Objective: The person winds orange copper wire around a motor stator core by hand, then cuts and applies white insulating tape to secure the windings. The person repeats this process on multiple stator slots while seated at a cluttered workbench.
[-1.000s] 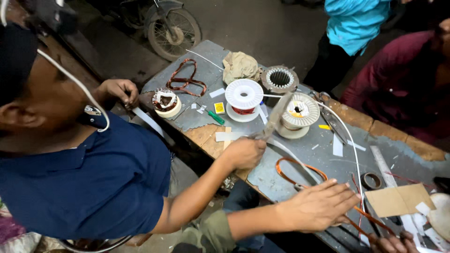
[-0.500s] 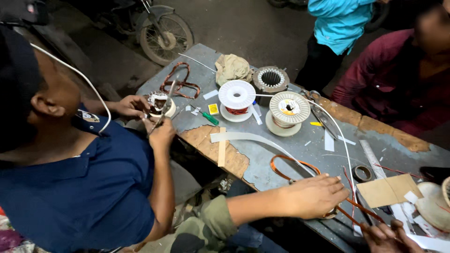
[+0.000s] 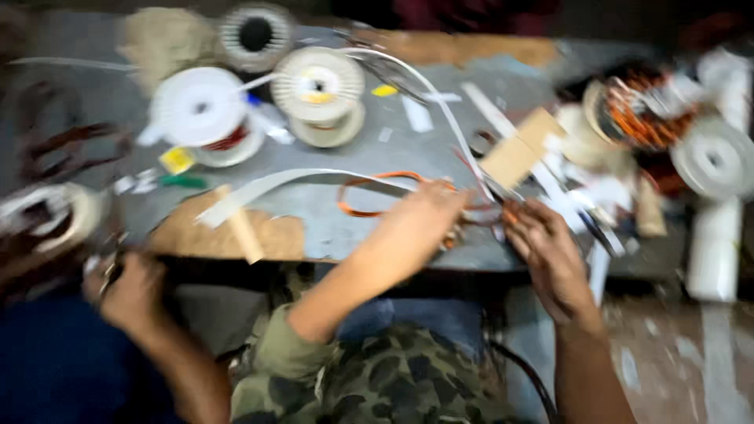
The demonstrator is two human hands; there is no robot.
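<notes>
The whole head view is blurred by motion. My left hand (image 3: 428, 216) reaches across the near edge of the grey table (image 3: 330, 216) and closes over the right end of an orange copper wire coil (image 3: 369, 192). My right hand (image 3: 550, 255) is just to its right, fingertips touching the reddish wire strands (image 3: 491, 212) that run off the coil. Blur hides whether those fingers grip them. My camouflage sleeve (image 3: 353, 377) fills the bottom centre.
White wire spools (image 3: 196, 106) (image 3: 318, 82), a round stator (image 3: 255, 31), a long white strip (image 3: 267, 184) and a cardboard piece (image 3: 518, 149) lie on the table. A wound copper part (image 3: 636, 110) and white rolls sit right. A co-worker's hand (image 3: 133, 294) is at the left edge.
The view has swung right and closer to the table. My right hand has come up beside my left at the coil. The co-worker's hand has pulled back to the table's left edge.
</notes>
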